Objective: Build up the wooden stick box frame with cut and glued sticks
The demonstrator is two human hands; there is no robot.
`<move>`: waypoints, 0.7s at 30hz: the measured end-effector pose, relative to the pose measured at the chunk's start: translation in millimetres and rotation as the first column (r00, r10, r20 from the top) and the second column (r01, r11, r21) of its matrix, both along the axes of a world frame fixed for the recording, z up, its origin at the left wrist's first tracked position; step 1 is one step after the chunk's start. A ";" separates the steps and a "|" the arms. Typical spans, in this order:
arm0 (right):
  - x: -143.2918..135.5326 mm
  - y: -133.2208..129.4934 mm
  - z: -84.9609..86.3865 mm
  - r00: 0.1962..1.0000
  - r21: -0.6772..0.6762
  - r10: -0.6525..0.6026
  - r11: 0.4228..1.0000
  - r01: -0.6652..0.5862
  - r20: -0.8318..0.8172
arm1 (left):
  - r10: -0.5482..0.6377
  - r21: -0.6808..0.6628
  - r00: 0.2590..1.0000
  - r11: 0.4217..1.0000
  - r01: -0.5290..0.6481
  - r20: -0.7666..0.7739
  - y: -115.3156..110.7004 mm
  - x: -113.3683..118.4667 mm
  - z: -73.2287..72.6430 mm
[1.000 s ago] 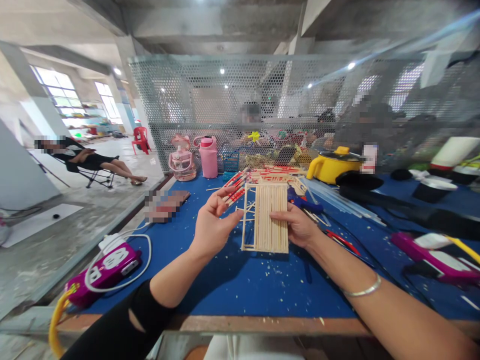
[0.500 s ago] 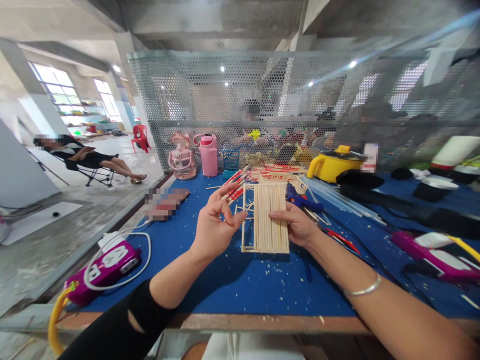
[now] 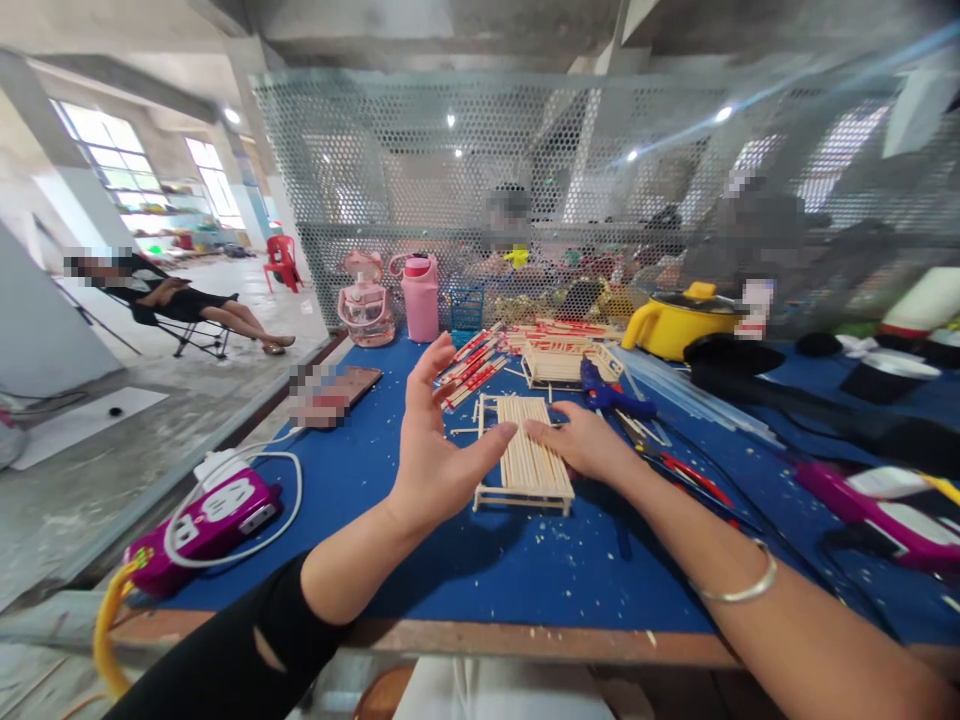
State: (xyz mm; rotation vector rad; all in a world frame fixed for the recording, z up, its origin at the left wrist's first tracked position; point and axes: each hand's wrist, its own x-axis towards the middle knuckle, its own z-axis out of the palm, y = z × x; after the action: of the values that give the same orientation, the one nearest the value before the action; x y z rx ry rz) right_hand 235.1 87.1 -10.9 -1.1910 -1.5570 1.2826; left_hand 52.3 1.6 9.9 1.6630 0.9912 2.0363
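A small bed-like frame built from thin wooden sticks (image 3: pixel 523 462) lies low over the blue table, its slatted top facing up and its left strip bare of slats. My right hand (image 3: pixel 589 440) grips its right edge, thumb on the slats and the other fingers partly hidden at the side. Raised at the frame's left, my left hand (image 3: pixel 439 450) has thumb and fingers spread, holding nothing. The thumb tip overlaps the slats in view; whether it touches them I cannot tell. Behind are red-printed bundles of sticks (image 3: pixel 474 368) and a second stick structure (image 3: pixel 559 366).
A blue glue gun (image 3: pixel 611 392) and red-handled pliers (image 3: pixel 694 475) lie right of the frame. A yellow pot (image 3: pixel 679 325), pink bottle (image 3: pixel 420 300) and clear jug (image 3: pixel 365 310) stand at the back. At left are a purple power strip (image 3: pixel 206 525) and phone-like item (image 3: pixel 337 395).
The stick frame has gone from upright, facing me, to lying nearly flat and lower. My left hand has opened from a near pinch. My right hand has moved down with the frame.
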 end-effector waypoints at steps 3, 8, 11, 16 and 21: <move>6.7 -17.9 14.5 0.952 0.453 -0.262 0.876 0.164 0.161 | 0.053 0.005 0.999 0.999 -0.053 -0.012 -1.0 0.0 -1.0; 0.4 -71.9 35.1 0.916 0.979 -0.353 0.002 -0.205 0.192 | 0.073 -0.018 0.997 0.997 -0.074 -0.028 -3.4 1.0 -2.0; -7.8 -84.8 36.2 0.869 0.948 -0.407 -0.025 -0.317 0.280 | 0.089 -0.016 0.995 0.996 -0.090 -0.033 -6.1 3.7 -1.7; -17.7 -85.0 32.7 0.847 0.924 -0.385 0.039 -0.381 0.366 | 0.098 0.009 0.992 0.995 -0.098 -0.084 -7.8 4.9 -4.4; -23.1 -93.3 29.8 0.894 0.927 -0.265 -0.007 -0.376 0.361 | 0.109 0.064 0.981 0.993 -0.100 -0.162 -2.4 -0.1 -9.8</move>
State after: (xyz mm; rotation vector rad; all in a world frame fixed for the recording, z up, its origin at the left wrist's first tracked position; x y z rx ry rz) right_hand 212.0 -6.2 18.9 -0.3136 -2.1772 -0.4658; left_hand 52.2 -0.8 0.1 1.8708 1.1073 2.0348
